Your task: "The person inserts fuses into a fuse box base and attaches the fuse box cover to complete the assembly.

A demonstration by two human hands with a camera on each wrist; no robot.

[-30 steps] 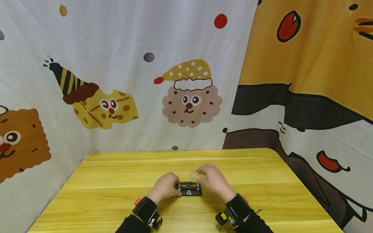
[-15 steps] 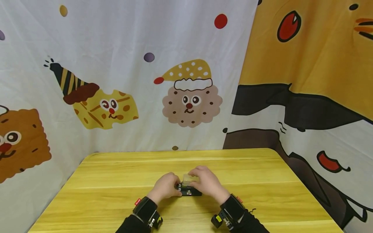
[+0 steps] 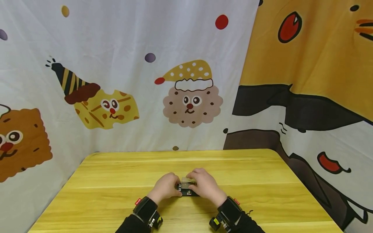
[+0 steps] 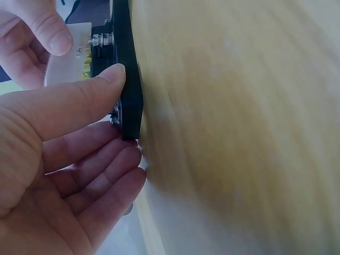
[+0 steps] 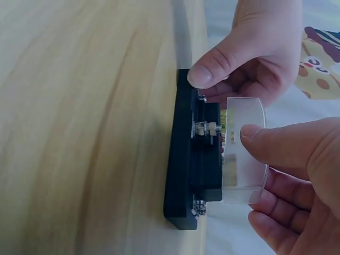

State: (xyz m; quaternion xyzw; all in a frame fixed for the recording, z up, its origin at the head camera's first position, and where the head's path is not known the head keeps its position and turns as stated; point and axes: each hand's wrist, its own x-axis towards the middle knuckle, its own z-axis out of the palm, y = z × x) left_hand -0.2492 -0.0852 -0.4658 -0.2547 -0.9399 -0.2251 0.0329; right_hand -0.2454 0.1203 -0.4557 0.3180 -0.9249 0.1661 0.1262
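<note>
On table (image 3: 116, 184): 1 blk block (image 5: 191, 164), 1 clr cover (image 5: 243, 159), 2 hands.

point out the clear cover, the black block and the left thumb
clear cover (image 5: 245, 159), right wrist view, its flat face
black block (image 5: 183, 175), right wrist view, its base edge
left thumb (image 4: 79, 101), left wrist view, its middle

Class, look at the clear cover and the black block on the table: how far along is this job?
Done: the black block lies flat on the table, steadied at one end by the left hand.
In hand: the right hand pinches the clear cover over the block's top.
Left: in the right wrist view the cover looks not fully seated, so pressing it home likely remains.
</note>
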